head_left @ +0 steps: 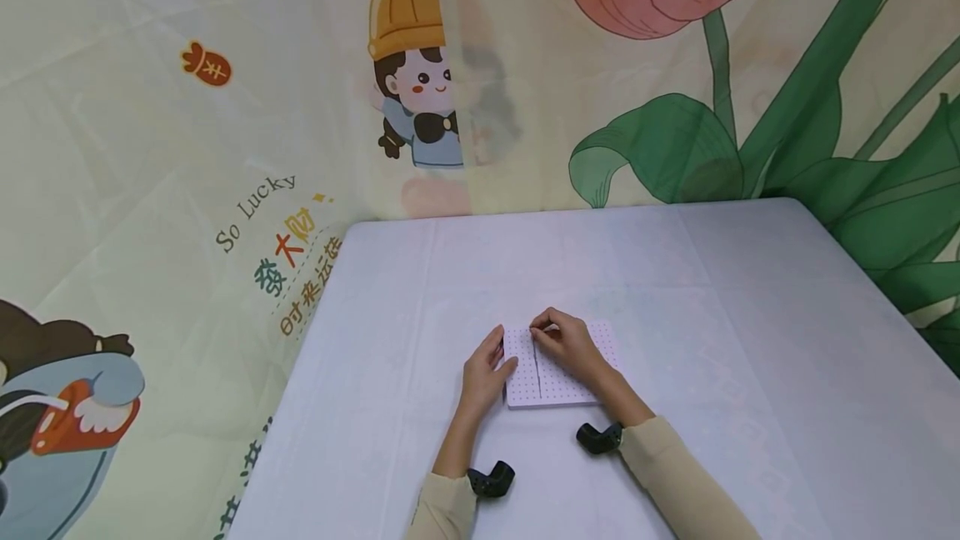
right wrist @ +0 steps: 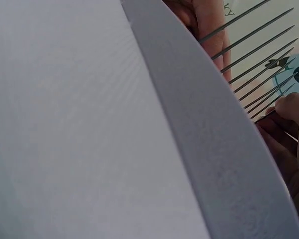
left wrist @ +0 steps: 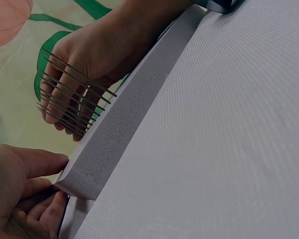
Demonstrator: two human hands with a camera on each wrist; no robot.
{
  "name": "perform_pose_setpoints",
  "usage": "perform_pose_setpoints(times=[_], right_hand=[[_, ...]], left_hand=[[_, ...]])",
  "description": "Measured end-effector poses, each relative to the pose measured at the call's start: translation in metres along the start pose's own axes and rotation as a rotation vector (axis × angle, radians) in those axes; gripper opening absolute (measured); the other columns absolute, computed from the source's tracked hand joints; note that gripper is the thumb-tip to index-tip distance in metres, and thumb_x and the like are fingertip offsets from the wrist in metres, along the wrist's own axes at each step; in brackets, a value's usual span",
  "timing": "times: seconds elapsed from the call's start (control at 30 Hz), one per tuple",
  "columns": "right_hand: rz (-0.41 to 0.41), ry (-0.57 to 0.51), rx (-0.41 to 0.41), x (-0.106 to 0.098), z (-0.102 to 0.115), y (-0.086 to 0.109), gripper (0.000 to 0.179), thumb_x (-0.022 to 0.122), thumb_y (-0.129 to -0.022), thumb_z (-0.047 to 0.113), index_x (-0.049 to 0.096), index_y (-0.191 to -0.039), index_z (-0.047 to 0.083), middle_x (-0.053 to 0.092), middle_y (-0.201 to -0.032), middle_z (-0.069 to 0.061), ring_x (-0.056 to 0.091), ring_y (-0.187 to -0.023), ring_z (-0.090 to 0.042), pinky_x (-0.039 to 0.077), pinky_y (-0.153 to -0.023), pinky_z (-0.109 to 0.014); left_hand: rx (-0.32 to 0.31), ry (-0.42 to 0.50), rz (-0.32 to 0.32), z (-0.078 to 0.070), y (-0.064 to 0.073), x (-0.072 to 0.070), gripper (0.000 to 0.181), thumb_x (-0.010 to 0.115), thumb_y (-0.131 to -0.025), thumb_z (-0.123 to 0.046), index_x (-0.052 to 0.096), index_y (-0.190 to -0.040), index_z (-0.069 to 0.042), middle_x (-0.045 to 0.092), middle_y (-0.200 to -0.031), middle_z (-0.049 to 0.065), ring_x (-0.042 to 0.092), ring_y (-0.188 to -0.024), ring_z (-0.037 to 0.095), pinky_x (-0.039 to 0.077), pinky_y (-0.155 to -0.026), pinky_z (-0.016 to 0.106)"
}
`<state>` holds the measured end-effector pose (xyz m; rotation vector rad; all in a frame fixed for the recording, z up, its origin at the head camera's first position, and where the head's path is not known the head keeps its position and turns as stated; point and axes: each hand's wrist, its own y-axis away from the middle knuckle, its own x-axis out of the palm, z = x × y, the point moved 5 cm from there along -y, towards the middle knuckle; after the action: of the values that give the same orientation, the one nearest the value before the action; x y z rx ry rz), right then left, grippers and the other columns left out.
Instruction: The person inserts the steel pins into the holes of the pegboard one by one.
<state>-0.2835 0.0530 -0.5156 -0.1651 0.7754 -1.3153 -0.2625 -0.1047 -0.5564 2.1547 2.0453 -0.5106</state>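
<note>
A pale lilac pegboard (head_left: 573,392) with rows of small holes lies on the table. One line of thin dark sticks (left wrist: 84,79) stands upright in it, running front to back near its left side. My left hand (head_left: 483,373) holds the board's left edge, and in the left wrist view its fingers are at the corner. Over the far end of the line, my right hand (head_left: 566,344) pinches a thin dark stick between thumb and fingertips. In the right wrist view, the fingertips (right wrist: 287,105) meet at the last stick; whether its foot sits in a hole is hard to tell.
A white cloth covers the table (head_left: 420,298). Black wrist-worn devices (head_left: 492,480) sit by both wrists, close above the cloth. Behind the table hangs a printed curtain (head_left: 300,65) with cartoon figures and a large flower.
</note>
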Motion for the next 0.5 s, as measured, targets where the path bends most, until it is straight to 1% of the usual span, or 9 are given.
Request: perform_pose_setpoints(times=[0.1,0.17,0.23,0.3,0.5], right_hand=[[-0.004,0.006,-0.006,-0.001,0.007,-0.001,0.007,0.062,-0.084,-0.006,0.059,-0.091,-0.005,0.064,-0.087,-0.014,0.063,-0.085,-0.028,0.057,-0.077,-0.029],[-0.002,0.004,-0.002,-0.001,0.005,-0.001,0.007,0.062,-0.084,-0.005,0.060,-0.090,-0.005,0.064,-0.087,-0.014,0.063,-0.085,-0.029,0.057,-0.076,-0.030],[0.000,-0.001,0.021,0.000,-0.006,0.000,0.006,0.063,-0.084,-0.002,0.061,-0.090,-0.002,0.065,-0.088,-0.011,0.063,-0.085,-0.026,0.057,-0.076,-0.028],[0.005,-0.010,0.038,0.001,-0.011,0.000,0.006,0.064,-0.084,0.001,0.062,-0.090,0.002,0.065,-0.088,-0.007,0.063,-0.086,-0.022,0.057,-0.076,-0.025],[0.020,-0.001,0.040,0.003,-0.018,0.002,0.006,0.065,-0.085,0.006,0.062,-0.091,0.007,0.065,-0.089,-0.001,0.063,-0.085,-0.016,0.056,-0.076,-0.021]], left_hand=[[0.013,0.008,0.001,-0.004,0.000,-0.001,0.058,0.062,-0.084,0.001,0.038,-0.137,0.003,0.036,-0.143,0.015,0.036,-0.129,0.025,0.038,-0.101,0.022],[0.007,0.013,0.003,-0.005,0.000,-0.001,0.058,0.062,-0.085,0.001,0.037,-0.137,0.003,0.036,-0.143,0.014,0.036,-0.129,0.024,0.038,-0.101,0.021],[0.005,0.016,0.005,-0.005,0.000,-0.001,0.058,0.062,-0.085,0.001,0.037,-0.137,0.002,0.036,-0.143,0.014,0.037,-0.129,0.024,0.038,-0.101,0.021],[-0.003,0.012,0.008,-0.005,0.001,-0.001,0.058,0.062,-0.085,0.000,0.037,-0.137,0.002,0.036,-0.143,0.013,0.036,-0.129,0.023,0.038,-0.100,0.020],[-0.011,0.025,0.006,-0.001,0.002,0.001,0.058,0.062,-0.085,0.000,0.037,-0.137,0.002,0.036,-0.143,0.014,0.036,-0.129,0.023,0.038,-0.100,0.019]])
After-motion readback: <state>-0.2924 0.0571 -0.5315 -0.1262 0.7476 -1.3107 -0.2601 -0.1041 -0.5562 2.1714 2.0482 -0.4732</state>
